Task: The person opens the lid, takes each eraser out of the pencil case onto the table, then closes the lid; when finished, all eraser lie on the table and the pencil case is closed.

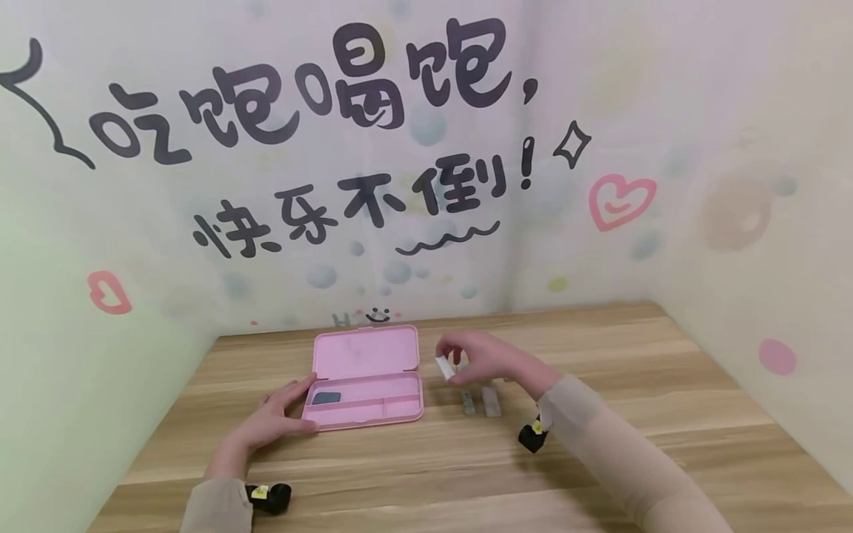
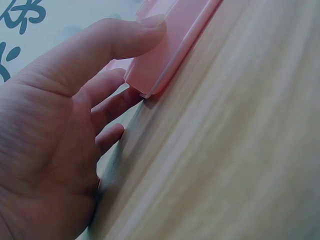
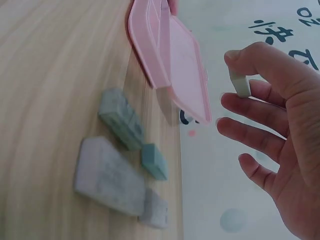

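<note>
An open pink pencil case (image 1: pixel 366 354) lies on the table with its lid tipped back. My left hand (image 1: pixel 269 423) grips its left end, thumb at the front edge (image 2: pixel 172 55) and fingers at the back corner. Inside the case's rear compartment, on the left, sits a dark grey-blue eraser (image 1: pixel 327 398). To the right of the case, my right hand (image 1: pixel 492 357) pinches a small white eraser (image 1: pixel 444 368) between thumb and fingers, raised above the table. Below that hand lie a greyish eraser (image 3: pixel 107 175), a green one (image 3: pixel 120 119) and a teal one (image 3: pixel 154 161).
Another small grey block (image 3: pixel 154 210) lies behind the greyish eraser. The wooden table (image 1: pixel 373 481) ends at a printed wall cloth (image 1: pixel 280 296) behind the case, with walls at both sides. A black camera (image 1: pixel 269 498) is worn on each wrist.
</note>
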Demonstrator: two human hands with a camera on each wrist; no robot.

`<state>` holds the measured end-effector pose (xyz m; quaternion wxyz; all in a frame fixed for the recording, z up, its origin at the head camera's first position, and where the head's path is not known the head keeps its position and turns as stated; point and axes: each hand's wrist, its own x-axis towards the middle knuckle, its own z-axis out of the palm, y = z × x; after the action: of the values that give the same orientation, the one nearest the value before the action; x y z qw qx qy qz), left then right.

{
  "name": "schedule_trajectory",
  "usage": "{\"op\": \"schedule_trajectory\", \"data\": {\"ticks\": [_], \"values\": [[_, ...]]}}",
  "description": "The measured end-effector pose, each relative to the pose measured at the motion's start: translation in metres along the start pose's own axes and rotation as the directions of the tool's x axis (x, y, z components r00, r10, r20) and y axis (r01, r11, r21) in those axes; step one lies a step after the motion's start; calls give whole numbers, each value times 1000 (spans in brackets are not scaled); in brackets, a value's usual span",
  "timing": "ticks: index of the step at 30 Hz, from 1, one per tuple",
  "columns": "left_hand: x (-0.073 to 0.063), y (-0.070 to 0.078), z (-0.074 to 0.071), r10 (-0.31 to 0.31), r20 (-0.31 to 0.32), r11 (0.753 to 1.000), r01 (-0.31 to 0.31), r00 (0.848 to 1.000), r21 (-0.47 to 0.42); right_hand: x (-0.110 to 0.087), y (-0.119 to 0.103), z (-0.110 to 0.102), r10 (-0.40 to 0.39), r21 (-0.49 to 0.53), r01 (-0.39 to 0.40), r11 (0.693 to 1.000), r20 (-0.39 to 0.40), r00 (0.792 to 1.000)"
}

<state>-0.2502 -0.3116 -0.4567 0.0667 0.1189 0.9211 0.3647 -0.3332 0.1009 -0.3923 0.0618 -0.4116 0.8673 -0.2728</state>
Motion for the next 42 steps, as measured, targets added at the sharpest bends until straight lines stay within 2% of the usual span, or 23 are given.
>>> {"op": "schedule_trajectory", "data": {"ticks": [13,23,31,42], "values": [[1,2,-4,-4,4,1000,4,1000,22,-57,31,-7,50,-18,-51,999,-46,998],[0,0,-3,3,1,1000,-3,1000,29,-94,59,1,126,18,-125,992,-52,991],[1,-1,0,7,11,1000,-7,1000,15,-105,75,6,143,46,-141,989,-43,989],[1,2,0,3,16,1000,-3,1000,-3,-103,76,7,161,38,-160,986,-21,987]]}}
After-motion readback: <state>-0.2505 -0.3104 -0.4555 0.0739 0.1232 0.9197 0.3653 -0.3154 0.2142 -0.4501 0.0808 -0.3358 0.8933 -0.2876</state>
